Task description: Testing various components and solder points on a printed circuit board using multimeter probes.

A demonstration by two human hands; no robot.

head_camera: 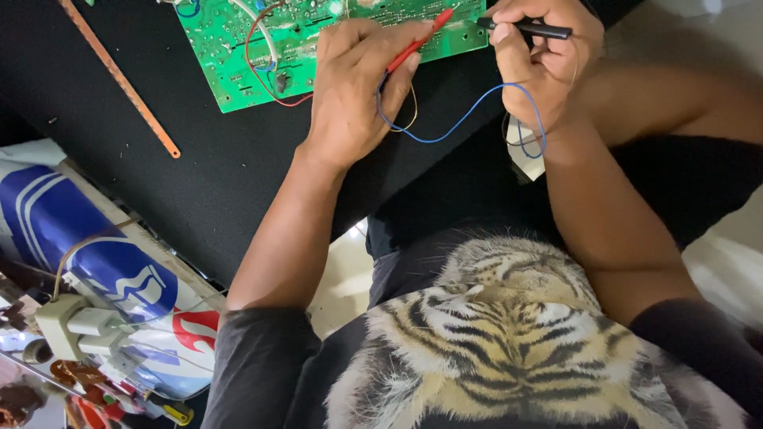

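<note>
Green circuit board (262, 48) up top on the black mat (199, 175). Left hand (350, 87) closed on red probe (417, 44), tip touching the board. Right hand (540, 63) pinching black probe (528, 28), maybe touching the board's edge.

Left grip (358, 79), right grip (540, 56) both clenched
</note>
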